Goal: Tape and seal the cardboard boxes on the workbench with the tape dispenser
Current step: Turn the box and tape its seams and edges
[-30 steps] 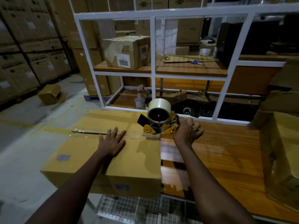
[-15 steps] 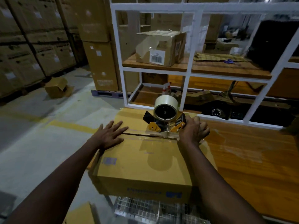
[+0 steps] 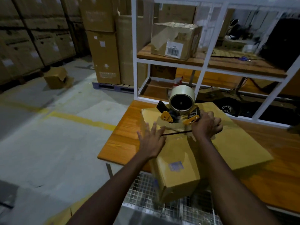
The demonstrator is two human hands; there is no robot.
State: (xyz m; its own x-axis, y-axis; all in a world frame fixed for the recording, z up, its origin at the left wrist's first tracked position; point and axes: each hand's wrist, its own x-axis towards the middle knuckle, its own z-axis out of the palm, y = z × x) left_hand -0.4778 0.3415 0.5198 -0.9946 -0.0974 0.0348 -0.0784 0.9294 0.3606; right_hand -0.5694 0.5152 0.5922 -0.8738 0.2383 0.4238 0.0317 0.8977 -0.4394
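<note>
Atop the box (image 3: 235, 143), right hand (image 3: 207, 125) grips tape dispenser (image 3: 180, 108); left hand (image 3: 151, 140) lies flat; shelving (image 3: 204, 67) behind.

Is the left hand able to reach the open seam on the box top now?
Likely yes: the left hand lies flat on the cardboard box, fingertips at the seam, nothing between.

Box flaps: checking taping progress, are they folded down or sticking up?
Folded down: the box top is flat under the left hand, with only a thin dark seam by the tape dispenser.
</note>
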